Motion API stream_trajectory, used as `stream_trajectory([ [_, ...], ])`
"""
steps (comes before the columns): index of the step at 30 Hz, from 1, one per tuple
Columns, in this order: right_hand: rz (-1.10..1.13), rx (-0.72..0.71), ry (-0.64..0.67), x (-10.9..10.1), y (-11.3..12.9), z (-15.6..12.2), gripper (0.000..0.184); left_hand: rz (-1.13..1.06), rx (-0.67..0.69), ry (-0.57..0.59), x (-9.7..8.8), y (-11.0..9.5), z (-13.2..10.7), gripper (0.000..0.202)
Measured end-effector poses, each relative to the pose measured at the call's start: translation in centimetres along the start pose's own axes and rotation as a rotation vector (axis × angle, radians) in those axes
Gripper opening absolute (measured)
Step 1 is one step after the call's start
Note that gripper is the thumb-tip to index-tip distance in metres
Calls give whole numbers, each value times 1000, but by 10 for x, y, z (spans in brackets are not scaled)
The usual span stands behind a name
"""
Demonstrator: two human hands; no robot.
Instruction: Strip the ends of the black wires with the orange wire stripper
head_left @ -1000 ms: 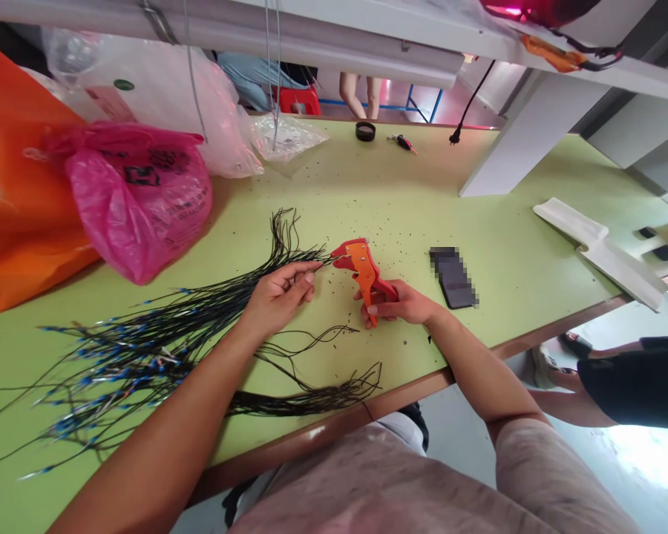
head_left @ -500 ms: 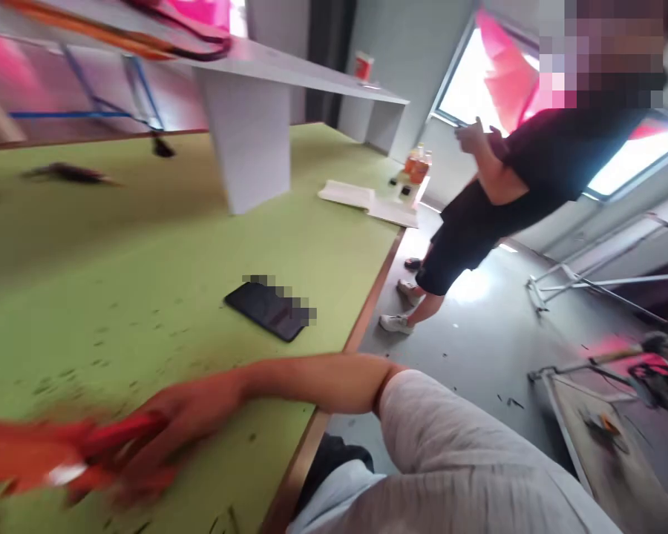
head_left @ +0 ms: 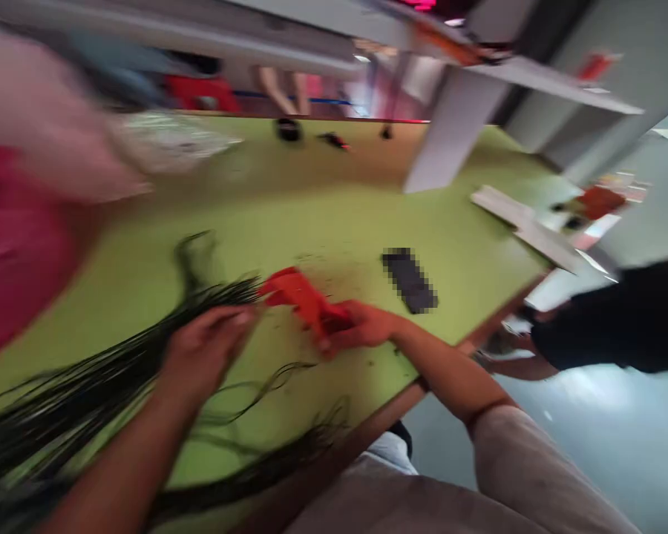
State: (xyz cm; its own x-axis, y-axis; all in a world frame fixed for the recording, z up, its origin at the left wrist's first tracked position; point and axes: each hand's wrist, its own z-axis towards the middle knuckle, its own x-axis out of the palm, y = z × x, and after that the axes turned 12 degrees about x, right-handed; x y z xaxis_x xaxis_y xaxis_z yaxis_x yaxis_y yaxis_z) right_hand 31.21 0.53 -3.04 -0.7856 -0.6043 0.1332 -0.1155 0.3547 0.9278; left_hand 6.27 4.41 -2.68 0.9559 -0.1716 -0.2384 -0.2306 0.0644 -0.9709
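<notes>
- Left hand: fingers curled and pressed together on a bundle of black wires, apparently pinching it near the ends, though motion blur hides the exact hold.
- Right hand: closed around the handles of an orange-red wire stripper, fingers wrapped tight, with no gap visible.
- Wire stripper: held low over the green bench, just beside the left hand, nose angled toward the wire ends; contact between wire and tool too blurred to tell.
- Bundle: fanned out from the left hand toward the lower left of the view, running off the frame, over the bench.
- Loose thin strands: curling on the bench between the two forearms.
- Second bunch of wires: lying along the near bench edge, apart from the main bundle.
- Progress, as far as shown: dark specks of scrap scattered around the stripper, a sign of some work done; many wires in the bundle, with the count finished or left unreadable through the blur.
- Nearby: dark phone on the bench to the right of the stripper, its surface pixelated; a clear plastic bag at the far side; a person in black shorts standing beyond the bench's right edge.
</notes>
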Motion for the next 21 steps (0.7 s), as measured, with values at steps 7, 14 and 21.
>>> stream_trajectory([
  [7,67,72,110,0,10,-6,41,-370,-94,-134,-28,3,-10,42],
  [14,72,104,98,6,13,-7,44,-407,-34,-99,-28,-2,-11,30],
  [21,53,129,63,15,15,-7,40,-370,-5,-61,-28,-1,-11,26],
])
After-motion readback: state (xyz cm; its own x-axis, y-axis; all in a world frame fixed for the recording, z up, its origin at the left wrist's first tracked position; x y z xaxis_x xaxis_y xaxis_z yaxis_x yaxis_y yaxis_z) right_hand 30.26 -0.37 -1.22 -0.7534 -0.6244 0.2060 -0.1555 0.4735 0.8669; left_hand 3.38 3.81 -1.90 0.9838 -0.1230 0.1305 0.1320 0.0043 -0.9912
